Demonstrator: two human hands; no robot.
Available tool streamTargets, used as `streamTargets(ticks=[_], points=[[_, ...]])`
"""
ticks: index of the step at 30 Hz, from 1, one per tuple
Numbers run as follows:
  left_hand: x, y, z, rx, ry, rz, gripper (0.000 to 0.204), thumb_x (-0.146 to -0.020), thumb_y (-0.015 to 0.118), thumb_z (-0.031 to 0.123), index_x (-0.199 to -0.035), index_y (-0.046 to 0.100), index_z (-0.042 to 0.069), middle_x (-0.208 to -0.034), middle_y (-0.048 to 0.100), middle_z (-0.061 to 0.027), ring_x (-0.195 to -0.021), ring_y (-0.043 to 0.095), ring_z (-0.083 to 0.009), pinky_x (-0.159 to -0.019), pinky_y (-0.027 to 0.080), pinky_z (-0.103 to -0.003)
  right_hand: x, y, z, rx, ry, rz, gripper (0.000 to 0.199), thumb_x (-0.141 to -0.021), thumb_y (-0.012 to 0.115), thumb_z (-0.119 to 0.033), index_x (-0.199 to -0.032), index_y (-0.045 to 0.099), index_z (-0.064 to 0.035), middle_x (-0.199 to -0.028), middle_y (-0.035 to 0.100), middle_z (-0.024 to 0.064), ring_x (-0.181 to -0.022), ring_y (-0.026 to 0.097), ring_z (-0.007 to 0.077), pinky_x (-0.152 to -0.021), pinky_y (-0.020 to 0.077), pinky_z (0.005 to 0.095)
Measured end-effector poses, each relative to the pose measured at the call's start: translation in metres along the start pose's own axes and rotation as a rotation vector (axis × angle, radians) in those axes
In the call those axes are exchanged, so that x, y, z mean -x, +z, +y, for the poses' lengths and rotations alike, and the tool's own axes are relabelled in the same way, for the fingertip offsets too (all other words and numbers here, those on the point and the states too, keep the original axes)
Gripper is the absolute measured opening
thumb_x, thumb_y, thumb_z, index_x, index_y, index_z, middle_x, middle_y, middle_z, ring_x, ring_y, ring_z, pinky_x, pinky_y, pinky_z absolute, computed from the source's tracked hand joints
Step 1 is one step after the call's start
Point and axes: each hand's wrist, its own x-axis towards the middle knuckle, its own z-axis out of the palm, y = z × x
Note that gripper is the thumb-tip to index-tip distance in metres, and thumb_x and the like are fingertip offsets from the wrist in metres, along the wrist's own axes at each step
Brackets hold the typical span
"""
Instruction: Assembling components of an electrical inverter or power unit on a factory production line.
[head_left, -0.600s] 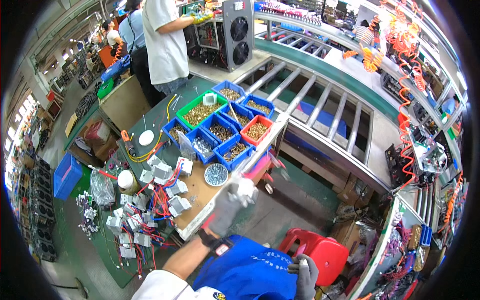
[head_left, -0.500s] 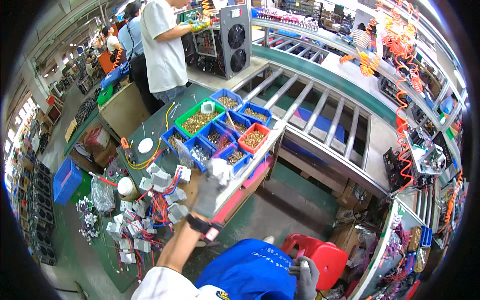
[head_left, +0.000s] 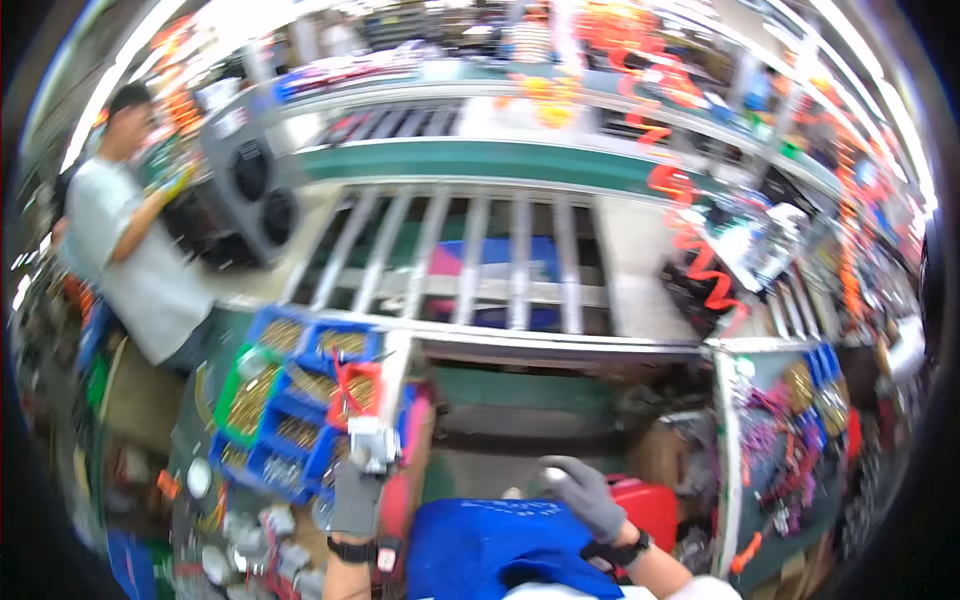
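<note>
My left hand (head_left: 354, 500), in a grey glove with a dark wrist band below it, is closed on a white-grey block connector (head_left: 374, 446). Red wire (head_left: 346, 385) rises from the connector over the red bin (head_left: 361, 393) of small brass-coloured parts. My right hand (head_left: 588, 497), also gloved in grey, is raised to the right of my blue-covered lap (head_left: 480, 540). Its fingers are loosely bent and apart, with a pale tip showing; I make out nothing held. Blue bins (head_left: 318, 480) and a green bin (head_left: 232, 392) of small metal parts lie beside my left hand. Blur hides fine detail.
White-grey connectors with wires (head_left: 270, 550) lie at lower left. A roller conveyor (head_left: 470, 260) crosses ahead, its metal edge facing me. A red stool (head_left: 645, 510) is at right, near a bench (head_left: 728, 450) with wire bundles. Another person (head_left: 140, 240) stands at far left.
My view has swung right, so the bins and conveyor sit further left. My left hand keeps the connector, held nearer me; my right hand has risen from beside my lap.
</note>
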Motion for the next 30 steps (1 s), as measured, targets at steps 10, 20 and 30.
streamTargets(ticks=[10,20,30], points=[[-0.112,0.187,-0.072,-1.205,-0.012,-0.666,0.071,-0.076,0.079,0.044,-0.133,0.057,0.007,-0.115,0.07,-0.0153,-0.104,0.069,-0.0323,-0.089,0.054,-0.04,-0.107,-0.021,-0.015,-0.584,0.107,0.104,0.069,-0.093,0.068,-0.033,-0.149,0.042,-0.0023,-0.127,0.062,0.0099,-0.114,0.061,0.0176,-0.1,0.0481,0.0329],[-0.344,0.364,-0.132,-0.624,-0.23,-1.277,0.054,-0.097,0.063,0.03,-0.138,0.052,-0.003,-0.131,0.06,-0.0145,-0.123,0.056,-0.0226,-0.106,0.043,-0.036,-0.132,-0.141,-0.06,-0.932,-0.381,0.373,0.086,-0.075,0.081,-0.041,-0.146,0.046,-0.0081,-0.149,0.045,0.0236,-0.131,0.05,0.0502,-0.095,0.055,0.0585],[-0.426,0.54,-0.304,-0.568,-0.092,-1.377,0.07,-0.085,0.074,0.027,-0.144,0.048,0.0,-0.136,0.06,-0.0147,-0.125,0.057,-0.0236,-0.107,0.045,-0.037,-0.167,-0.285,-0.098,-0.608,-0.449,0.5,0.116,-0.068,0.09,-0.033,-0.159,0.023,-0.0069,-0.16,0.034,0.0193,-0.132,0.054,0.0342,-0.107,0.047,0.0509]])
